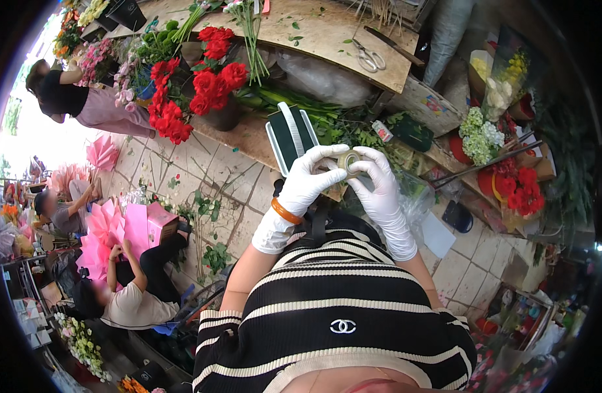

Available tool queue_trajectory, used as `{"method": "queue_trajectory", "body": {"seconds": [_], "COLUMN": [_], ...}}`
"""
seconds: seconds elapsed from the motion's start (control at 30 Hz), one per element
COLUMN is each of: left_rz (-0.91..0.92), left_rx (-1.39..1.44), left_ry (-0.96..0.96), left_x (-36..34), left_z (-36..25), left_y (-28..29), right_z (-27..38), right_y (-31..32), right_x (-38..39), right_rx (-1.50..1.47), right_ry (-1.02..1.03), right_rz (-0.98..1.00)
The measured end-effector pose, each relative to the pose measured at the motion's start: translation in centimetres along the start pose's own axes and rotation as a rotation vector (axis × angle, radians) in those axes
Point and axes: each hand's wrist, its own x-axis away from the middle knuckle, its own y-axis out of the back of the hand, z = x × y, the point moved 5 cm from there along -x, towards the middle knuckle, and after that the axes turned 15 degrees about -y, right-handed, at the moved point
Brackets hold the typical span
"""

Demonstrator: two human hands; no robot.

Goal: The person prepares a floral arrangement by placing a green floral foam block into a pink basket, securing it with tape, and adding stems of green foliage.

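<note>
Between my hands, in front of my chest, is a small roll of tape (347, 157), greenish-yellow around a pale core. My left hand (305, 182), in a white glove with an orange bangle at the wrist, pinches its left side. The gloved fingers of my right hand (381, 188) are closed on its right side. Just beyond my left hand stands a white basket (274, 147) with an arched white handle (290, 122). It holds a dark green block (287, 145), which looks like floral foam. My left fingers overlap the basket's near right corner in view.
A wooden workbench (314, 29) at the back carries scissors (370, 57) and cut stems. Red roses (215, 85) stand in a dark bucket at its left. Bouquets (497, 134) line the right. At left, a person sits by pink wrapping paper (107, 229); two other people are farther off.
</note>
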Motion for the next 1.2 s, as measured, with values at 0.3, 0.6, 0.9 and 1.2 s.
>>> {"method": "queue_trajectory", "body": {"seconds": [0.3,0.6,0.9,1.2], "left_rz": [-0.059,-0.059,-0.062,-0.144], "left_rx": [-0.022,-0.021,0.026,-0.175], "left_ry": [-0.027,-0.005,0.138,0.289], "left_x": [0.5,0.9,2.2,6.5], "left_z": [0.1,0.3,1.8,10.5], "left_y": [0.7,1.7,4.0,8.9], "right_z": [0.4,1.2,0.5,-7.0], "right_y": [-0.4,-0.9,-2.2,-8.2], "right_x": [0.1,-0.1,-0.3,0.9], "right_rx": [0.027,0.109,0.128,0.255], "right_ry": [0.000,0.066,0.050,-0.186], "right_rz": [0.000,0.039,0.187,0.564]}}
